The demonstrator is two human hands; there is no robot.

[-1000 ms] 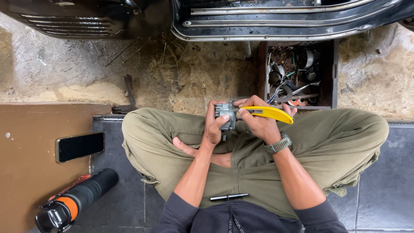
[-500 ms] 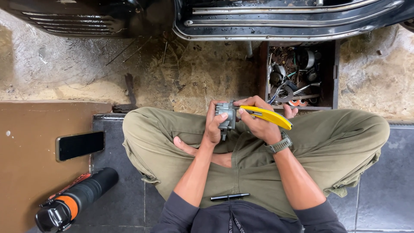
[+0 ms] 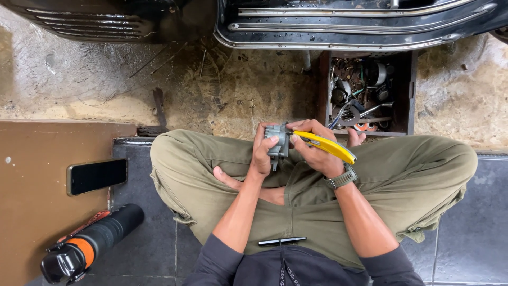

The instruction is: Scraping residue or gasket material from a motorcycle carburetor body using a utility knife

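Left hand (image 3: pixel 261 153) grasping grey metal part (image 3: pixel 277 140), right hand (image 3: pixel 316 151) gripping yellow-handled tool (image 3: pixel 328 146).

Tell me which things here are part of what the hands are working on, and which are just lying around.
In hand:
left hand holding grey metal part
right hand with yellow-handled tool

Lying about:
phone
black and orange cylindrical tool
wooden box of parts
pen
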